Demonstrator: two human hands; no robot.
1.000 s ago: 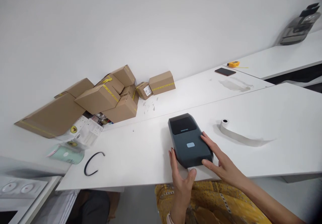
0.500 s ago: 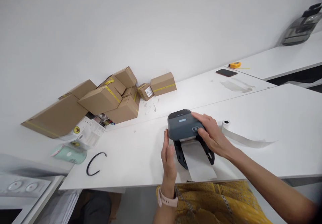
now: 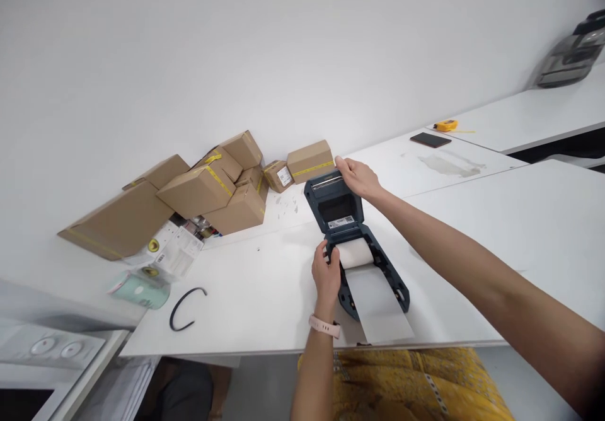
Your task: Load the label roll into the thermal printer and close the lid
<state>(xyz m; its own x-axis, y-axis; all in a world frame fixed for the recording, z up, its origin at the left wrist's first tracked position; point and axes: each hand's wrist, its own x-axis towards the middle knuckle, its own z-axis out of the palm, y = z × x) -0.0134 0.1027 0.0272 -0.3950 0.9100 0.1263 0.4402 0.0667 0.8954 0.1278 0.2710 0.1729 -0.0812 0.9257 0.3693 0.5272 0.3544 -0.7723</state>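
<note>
A dark blue-grey label printer (image 3: 384, 258) sits near the table's front edge with its lid (image 3: 336, 201) swung up and back. Inside lies a white paper roll (image 3: 357, 253), and a wide paper strip (image 3: 377, 301) runs from it over the front of the printer to the table edge. My right hand (image 3: 360, 178) grips the lid's upper right edge. At the left wall of the base, my left hand (image 3: 326, 277) holds on, thumb by the roll and fingers outside.
Cardboard boxes (image 3: 196, 189) pile up at the back left. Nearby lie a mint-green container (image 3: 142, 290) and a dark curved band (image 3: 176, 311). Along the back right are a black phone (image 3: 430, 139) and a yellow tape measure (image 3: 445, 125). White table (image 3: 265, 307) surrounds the printer.
The printer's lid has swung from low over the base to upright and back, uncovering the roll. My right hand went up and away with it; my left hand moved up the printer's side.
</note>
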